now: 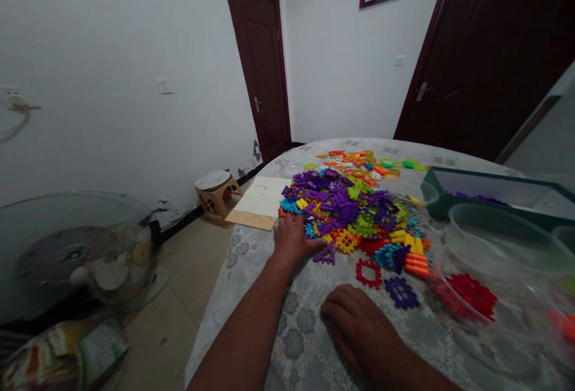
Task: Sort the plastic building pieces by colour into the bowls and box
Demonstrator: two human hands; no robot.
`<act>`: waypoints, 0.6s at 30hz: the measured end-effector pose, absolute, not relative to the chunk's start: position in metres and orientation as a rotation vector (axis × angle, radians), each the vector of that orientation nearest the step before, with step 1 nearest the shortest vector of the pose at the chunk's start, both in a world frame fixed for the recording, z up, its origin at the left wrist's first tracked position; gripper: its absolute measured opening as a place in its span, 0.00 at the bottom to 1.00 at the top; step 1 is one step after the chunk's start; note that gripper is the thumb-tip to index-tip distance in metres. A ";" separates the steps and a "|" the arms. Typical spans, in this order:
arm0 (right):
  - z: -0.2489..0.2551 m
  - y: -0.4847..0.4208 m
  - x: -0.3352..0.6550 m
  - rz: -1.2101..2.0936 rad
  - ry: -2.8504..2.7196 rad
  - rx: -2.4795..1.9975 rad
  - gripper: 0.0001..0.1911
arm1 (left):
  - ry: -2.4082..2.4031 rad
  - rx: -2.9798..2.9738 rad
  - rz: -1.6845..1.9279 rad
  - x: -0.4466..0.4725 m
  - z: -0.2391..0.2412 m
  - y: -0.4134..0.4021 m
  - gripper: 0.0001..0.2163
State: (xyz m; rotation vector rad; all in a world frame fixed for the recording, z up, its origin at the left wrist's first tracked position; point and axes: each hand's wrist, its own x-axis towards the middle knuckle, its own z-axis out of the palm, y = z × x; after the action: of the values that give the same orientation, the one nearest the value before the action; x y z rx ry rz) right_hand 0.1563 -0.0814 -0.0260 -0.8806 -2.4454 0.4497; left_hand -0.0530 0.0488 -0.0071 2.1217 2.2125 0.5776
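My left hand (294, 240) lies at the near left edge of a heap of colourful plastic building pieces (344, 202), its thumb spread away from the fingers. The thumb tip touches or nearly touches a purple triangular piece (325, 254); the fingertips partly disappear against the heap. On the tablecloth nearer to me rests my right hand (357, 322), fingers curled under, so anything inside is hidden. Just beyond it lie a red square frame piece (369, 273) and a dark purple window-shaped piece (401, 293), both apart from the hand.
Clear plastic tubs (503, 247) stand at the right, one with red pieces (469, 295) in it. Behind them is a dark green box (438, 196). An open notebook (263, 196) lies left of the heap. A stool (218, 196) and a fan (119, 265) stand left of the table.
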 end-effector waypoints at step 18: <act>-0.026 -0.080 0.158 0.510 -2.479 -0.942 0.09 | 2.072 2.104 0.729 0.003 -0.004 0.034 0.36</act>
State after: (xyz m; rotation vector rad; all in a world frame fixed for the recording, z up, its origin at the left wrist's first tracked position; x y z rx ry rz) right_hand 0.1584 -0.0803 -0.0257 -0.9419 -2.4785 0.5098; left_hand 0.0027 0.0342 -0.0039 2.1036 2.0723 0.7294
